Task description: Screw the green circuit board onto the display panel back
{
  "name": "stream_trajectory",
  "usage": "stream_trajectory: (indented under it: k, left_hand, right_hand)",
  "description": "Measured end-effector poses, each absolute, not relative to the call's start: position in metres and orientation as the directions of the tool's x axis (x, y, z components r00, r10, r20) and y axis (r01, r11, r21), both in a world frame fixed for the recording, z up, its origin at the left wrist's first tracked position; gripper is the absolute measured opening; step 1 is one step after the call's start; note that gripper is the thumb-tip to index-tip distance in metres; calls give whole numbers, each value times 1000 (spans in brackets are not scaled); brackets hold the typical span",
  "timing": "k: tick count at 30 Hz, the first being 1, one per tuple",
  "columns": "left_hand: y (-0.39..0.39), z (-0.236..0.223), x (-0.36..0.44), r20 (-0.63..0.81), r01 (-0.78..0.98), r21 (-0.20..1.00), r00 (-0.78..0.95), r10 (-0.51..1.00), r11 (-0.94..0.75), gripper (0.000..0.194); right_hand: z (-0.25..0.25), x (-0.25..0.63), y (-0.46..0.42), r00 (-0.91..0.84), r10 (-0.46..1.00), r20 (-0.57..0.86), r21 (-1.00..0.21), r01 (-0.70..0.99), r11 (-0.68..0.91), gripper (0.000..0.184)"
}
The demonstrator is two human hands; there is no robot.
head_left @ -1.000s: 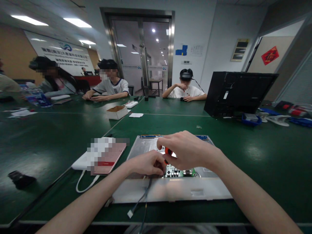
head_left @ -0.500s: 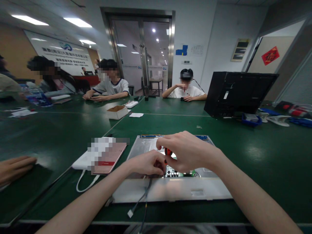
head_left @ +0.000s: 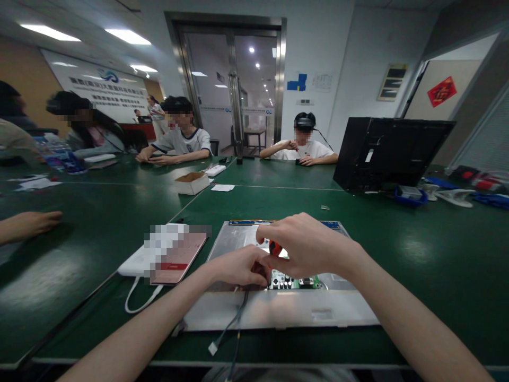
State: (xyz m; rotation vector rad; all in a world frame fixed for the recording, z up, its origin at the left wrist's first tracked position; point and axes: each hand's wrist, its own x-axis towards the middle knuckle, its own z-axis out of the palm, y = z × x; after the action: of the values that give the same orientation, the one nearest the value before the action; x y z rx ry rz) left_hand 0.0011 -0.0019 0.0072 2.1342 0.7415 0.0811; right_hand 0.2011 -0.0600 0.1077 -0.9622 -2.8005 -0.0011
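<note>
Grip on screwdriver (head_left: 274, 247) unchanged.

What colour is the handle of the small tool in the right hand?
Orange-red with black, seen in the head view: small screwdriver handle under the right hand.

Both forearms are bare — no sleeves reach them. The left hand (head_left: 238, 267) and right hand (head_left: 306, 246) wear no gloves — no rings or watch.

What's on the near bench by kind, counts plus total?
Hands at the panel: 2 (left hand, right hand)
Screwdriver: 1
Metal panel: 1
Circuit board: 1
White pack: 1
Total: 6
</note>
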Motion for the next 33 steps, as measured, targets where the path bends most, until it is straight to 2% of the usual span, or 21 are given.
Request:
stream_trajectory:
  k: [4, 10, 17, 26, 33]
  left_hand:
    - [-1, 10, 2, -201, 483, 734, 827, 526, -478, 3]
    - [-1, 6, 1, -211, 518, 706, 805, 555, -483, 6]
    - [-3, 3, -1, -169, 477, 739, 816, 553, -477, 8]
    - [0, 5, 1, -206, 494, 730, 818, 537, -472, 4]
    - [-3, 8, 1, -201, 510, 718, 804, 559, -474, 5]
  right_hand:
    - [108, 202, -61, -788, 591, 173, -89, 585, 806, 27]
    - [109, 199, -61, -765, 627, 146, -56, 627, 777, 24]
    - [108, 197, -59, -732, 659, 170, 24, 672, 740, 18]
    - [110, 200, -63, -780, 604, 163, -86, 598, 797, 27]
    - [109, 197, -60, -735, 660, 154, -4, 668, 745, 18]
